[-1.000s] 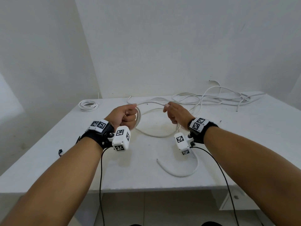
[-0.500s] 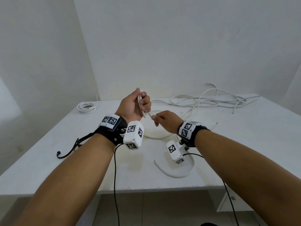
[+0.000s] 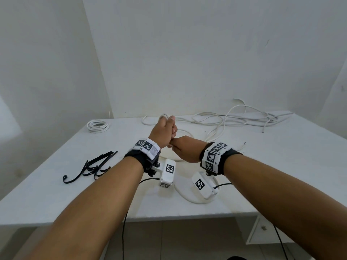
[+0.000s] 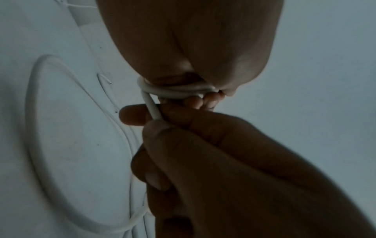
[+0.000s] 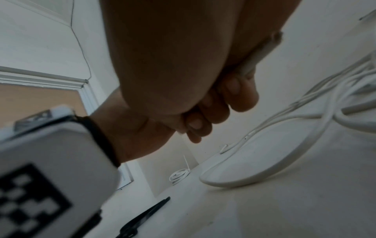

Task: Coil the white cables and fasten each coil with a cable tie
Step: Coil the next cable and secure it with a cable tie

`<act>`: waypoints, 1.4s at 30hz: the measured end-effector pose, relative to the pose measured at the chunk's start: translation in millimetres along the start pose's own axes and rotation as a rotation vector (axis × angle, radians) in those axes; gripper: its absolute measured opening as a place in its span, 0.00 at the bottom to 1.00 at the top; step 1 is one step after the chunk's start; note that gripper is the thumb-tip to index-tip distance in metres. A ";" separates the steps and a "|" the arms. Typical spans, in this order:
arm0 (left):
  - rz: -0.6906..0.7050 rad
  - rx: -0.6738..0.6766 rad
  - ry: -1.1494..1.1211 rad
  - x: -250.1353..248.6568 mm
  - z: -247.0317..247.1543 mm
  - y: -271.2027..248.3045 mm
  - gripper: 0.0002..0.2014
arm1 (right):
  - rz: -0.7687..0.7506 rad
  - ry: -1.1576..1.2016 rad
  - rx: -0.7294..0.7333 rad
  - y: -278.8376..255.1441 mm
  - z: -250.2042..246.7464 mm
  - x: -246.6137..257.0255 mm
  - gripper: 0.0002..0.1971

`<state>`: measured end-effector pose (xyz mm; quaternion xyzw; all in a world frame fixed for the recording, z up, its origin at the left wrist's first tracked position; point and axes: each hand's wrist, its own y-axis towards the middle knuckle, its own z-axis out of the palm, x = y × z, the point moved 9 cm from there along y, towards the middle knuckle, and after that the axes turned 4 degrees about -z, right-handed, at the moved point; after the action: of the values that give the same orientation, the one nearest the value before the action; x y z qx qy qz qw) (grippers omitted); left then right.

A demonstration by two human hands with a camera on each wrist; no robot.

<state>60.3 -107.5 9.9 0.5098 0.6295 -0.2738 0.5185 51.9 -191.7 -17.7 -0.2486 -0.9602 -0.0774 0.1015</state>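
My left hand (image 3: 165, 131) is raised above the table and grips a small coil of white cable (image 3: 164, 116). In the left wrist view the loops (image 4: 173, 90) lie across the fingers of that hand (image 4: 193, 48). Just below and touching it, my right hand (image 3: 185, 149) pinches the same cable between thumb and fingers (image 4: 140, 114). In the right wrist view the cable (image 5: 258, 53) runs out of the right hand's grip. Slack from this cable curves on the table (image 3: 198, 202) under my wrists. A bundle of black cable ties (image 3: 93, 166) lies to the left.
A finished white coil (image 3: 97, 126) sits at the table's back left corner. Several loose white cables (image 3: 231, 119) lie tangled along the back right by the wall. The white table (image 3: 56, 194) ends close in front of me, with floor below.
My left hand has risen and turned upright with the loops in it. My right hand has moved left with the cable and now meets the left hand from below.
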 end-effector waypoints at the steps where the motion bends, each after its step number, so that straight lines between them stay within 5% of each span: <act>1: 0.010 -0.005 0.024 -2.6 -1.1 -0.9 0.14 | -0.007 -0.017 0.013 -2.3 -3.5 3.5 0.17; 9: -0.065 0.099 0.299 10.4 -2.2 -8.4 0.13 | -0.083 -0.020 -0.168 -18.4 -66.6 28.7 0.06; 14: -0.013 0.329 0.228 -6.7 14.1 -24.9 0.22 | -0.072 0.217 -0.336 -22.8 -86.2 15.3 0.05; 20: -0.163 0.492 -0.110 -6.7 24.8 -44.0 0.34 | -0.114 0.422 -0.418 -19.4 -99.3 -1.1 0.06; 25: -0.052 0.612 -0.247 -29.7 33.2 -51.4 0.35 | -0.176 0.542 -0.535 -20.3 -107.0 -8.4 0.05; 30: -0.090 0.555 -0.314 -27.8 27.3 -49.3 0.26 | -0.248 0.516 -0.592 -26.1 -105.4 -0.2 0.06; 38: -0.278 0.497 -0.403 -12.1 21.5 -39.0 0.34 | -0.269 0.379 -0.581 -36.7 -76.5 -6.1 0.19; 42: -0.310 0.348 -0.409 -8.9 16.8 -35.7 0.33 | -0.244 0.273 -0.629 -32.5 -76.8 -7.5 0.18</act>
<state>33.0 -137.2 6.4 0.4233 0.5261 -0.5500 0.4914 54.3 -238.5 51.6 -0.1388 -0.8895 -0.4131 0.1373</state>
